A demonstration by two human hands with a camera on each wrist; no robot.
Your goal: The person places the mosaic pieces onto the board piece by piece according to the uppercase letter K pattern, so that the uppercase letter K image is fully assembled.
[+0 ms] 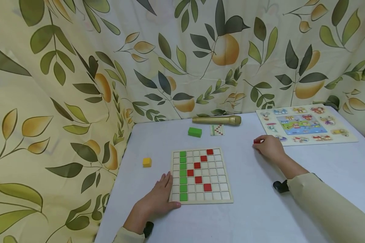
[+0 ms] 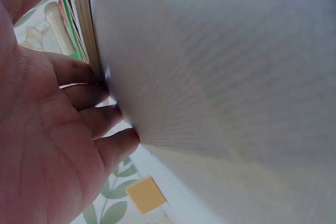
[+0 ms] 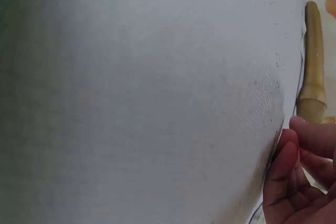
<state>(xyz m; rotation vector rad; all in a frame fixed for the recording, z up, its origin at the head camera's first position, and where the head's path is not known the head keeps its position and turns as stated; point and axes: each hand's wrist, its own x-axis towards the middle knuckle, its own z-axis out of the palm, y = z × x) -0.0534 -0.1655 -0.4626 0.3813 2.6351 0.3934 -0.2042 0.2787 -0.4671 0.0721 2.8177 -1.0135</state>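
A square wooden grid board [image 1: 219, 199] lies flat on the table, with a column of green squares and several red squares on its white cells. My left hand [image 1: 158, 195] rests at the board's lower left corner, fingers straight along the left edge and thumb at the bottom edge. In the left wrist view, the left hand's fingers [image 2: 113, 148] touch the tabletop. Off to the right, my right hand [image 1: 270, 147] pinches a small red block [image 1: 257, 141] just above the table. That block cannot be made out in the right wrist view.
A yellow block [image 1: 147, 162] sits left of the board. Behind the board are a green block [image 1: 195, 132], a small pattern card [image 1: 217, 130] and a gold microphone-shaped stick [image 1: 216, 120]. A picture puzzle board [image 1: 340, 139] lies at the back right, before a leaf-patterned curtain [image 1: 182, 60].
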